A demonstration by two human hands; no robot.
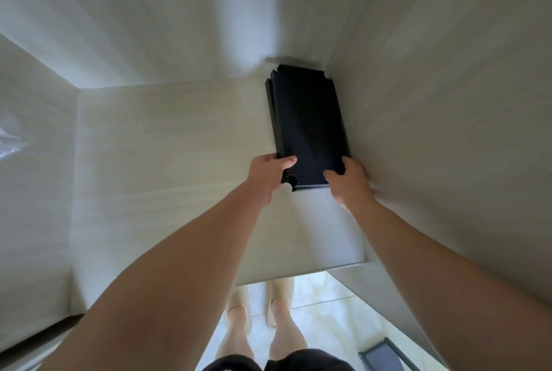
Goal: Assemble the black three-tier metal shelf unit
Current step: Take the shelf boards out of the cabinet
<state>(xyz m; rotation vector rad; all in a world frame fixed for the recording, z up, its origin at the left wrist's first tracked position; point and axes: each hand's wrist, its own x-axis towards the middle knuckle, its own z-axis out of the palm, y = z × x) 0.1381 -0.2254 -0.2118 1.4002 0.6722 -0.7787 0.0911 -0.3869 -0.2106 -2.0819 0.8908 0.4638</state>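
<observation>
shelf panels (307, 119) | near corners gripped by fingers (348, 162) | left hand (270, 175), right hand (352, 182)

Free surface (179, 146) leftward; side wall (418, 131) seemingly touches shelf panels (307, 119).

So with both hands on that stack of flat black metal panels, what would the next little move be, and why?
Probably slide the stack of flat black metal panels toward the body and lift it off the pale wood-grain surface. The left hand and right hand each grip a near corner, and the stack lies close against the right wall.
</observation>
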